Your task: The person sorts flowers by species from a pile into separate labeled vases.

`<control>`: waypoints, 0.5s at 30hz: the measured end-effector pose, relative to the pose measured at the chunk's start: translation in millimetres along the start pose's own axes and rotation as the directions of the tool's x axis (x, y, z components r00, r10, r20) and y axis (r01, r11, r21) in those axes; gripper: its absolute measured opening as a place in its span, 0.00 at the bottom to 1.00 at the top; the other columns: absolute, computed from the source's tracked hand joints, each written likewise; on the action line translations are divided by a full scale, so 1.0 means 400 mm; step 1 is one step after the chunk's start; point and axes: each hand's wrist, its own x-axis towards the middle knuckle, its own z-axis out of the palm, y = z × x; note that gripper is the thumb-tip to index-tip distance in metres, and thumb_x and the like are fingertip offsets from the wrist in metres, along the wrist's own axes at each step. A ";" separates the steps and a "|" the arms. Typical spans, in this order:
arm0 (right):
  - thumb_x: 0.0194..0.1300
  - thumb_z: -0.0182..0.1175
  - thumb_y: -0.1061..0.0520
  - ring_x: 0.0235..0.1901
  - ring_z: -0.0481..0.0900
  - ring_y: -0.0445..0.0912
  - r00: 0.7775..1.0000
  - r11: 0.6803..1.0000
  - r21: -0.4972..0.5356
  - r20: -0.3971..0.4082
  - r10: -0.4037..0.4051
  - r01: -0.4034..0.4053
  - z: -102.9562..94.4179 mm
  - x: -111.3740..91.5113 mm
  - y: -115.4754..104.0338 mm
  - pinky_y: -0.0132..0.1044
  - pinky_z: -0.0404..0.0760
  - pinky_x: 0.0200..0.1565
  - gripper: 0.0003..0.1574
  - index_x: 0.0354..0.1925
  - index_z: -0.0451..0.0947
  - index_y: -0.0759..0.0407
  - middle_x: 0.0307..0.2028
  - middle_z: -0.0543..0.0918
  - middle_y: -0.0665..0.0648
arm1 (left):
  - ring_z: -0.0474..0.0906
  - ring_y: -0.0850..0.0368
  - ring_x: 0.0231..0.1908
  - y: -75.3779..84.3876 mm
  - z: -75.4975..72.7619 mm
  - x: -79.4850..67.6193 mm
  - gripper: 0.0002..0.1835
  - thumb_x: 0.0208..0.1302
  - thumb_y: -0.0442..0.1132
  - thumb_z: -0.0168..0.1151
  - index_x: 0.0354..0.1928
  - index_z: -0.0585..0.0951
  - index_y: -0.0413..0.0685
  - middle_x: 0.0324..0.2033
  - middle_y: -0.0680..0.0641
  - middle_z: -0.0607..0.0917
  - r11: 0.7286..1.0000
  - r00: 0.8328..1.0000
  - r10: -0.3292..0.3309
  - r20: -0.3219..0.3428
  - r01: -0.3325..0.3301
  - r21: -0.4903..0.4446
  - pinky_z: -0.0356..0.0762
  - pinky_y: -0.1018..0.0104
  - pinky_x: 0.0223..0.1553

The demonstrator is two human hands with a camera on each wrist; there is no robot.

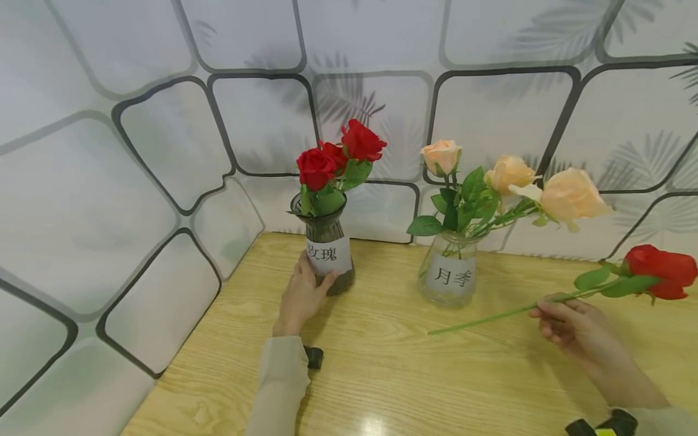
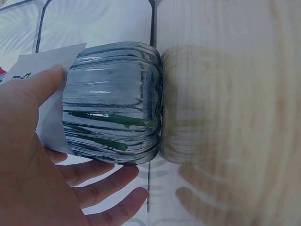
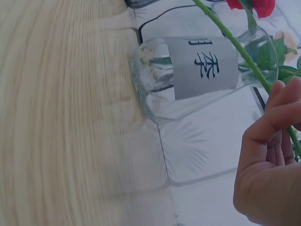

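Note:
On the left, my left hand (image 1: 305,297) holds the lower side of a dark ribbed glass vase (image 1: 340,283). Its thumb lies on the white paper label (image 2: 51,101), and its other fingers reach around the vase's far side. Several red roses (image 1: 316,169) stand in this vase, stem ends showing through the glass. My right hand (image 1: 578,333) pinches the green stem of a single red rose (image 1: 660,272) above the table. The bloom points right, and the bare stem end points left, in front of a clear glass vase (image 1: 431,293). In the right wrist view, the stem (image 3: 225,33) crosses before that vase.
Peach-coloured roses (image 1: 572,197) lean out of the clear vase, which bears a white label (image 1: 449,275). Both vases stand on a light wooden table (image 1: 382,351) near the back wall (image 1: 371,36), patterned with outlined shapes and leaves. Another wall (image 1: 82,200) borders the left side.

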 end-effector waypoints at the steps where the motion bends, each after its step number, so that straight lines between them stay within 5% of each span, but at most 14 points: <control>1: 0.72 0.35 0.67 0.23 0.77 0.41 1.000 1.000 0.021 0.022 -0.014 0.013 0.004 0.003 0.002 0.27 0.73 0.22 0.25 0.37 0.81 0.61 0.33 0.85 0.55 | 0.61 0.40 0.60 0.000 0.001 0.000 0.46 0.62 0.60 0.51 0.69 0.44 0.38 0.63 0.32 0.59 1.000 1.000 0.001 0.001 -0.001 0.001 0.62 0.47 0.57; 6: 0.72 0.32 0.70 0.23 0.78 0.43 0.993 0.996 0.080 0.100 -0.057 0.049 0.025 0.019 0.009 0.26 0.73 0.21 0.28 0.38 0.81 0.64 0.35 0.84 0.58 | 0.60 0.40 0.60 0.002 0.003 -0.002 0.46 0.62 0.60 0.51 0.69 0.44 0.38 0.63 0.32 0.59 1.000 1.000 -0.002 0.001 0.002 -0.003 0.63 0.47 0.56; 15: 0.72 0.31 0.70 0.26 0.80 0.44 0.988 0.988 0.133 0.118 -0.097 0.081 0.058 0.045 0.015 0.28 0.75 0.23 0.28 0.40 0.80 0.65 0.37 0.84 0.59 | 0.61 0.39 0.60 0.006 -0.001 -0.004 0.47 0.62 0.60 0.52 0.69 0.44 0.37 0.63 0.32 0.59 1.000 1.000 -0.005 -0.013 0.005 0.001 0.64 0.46 0.55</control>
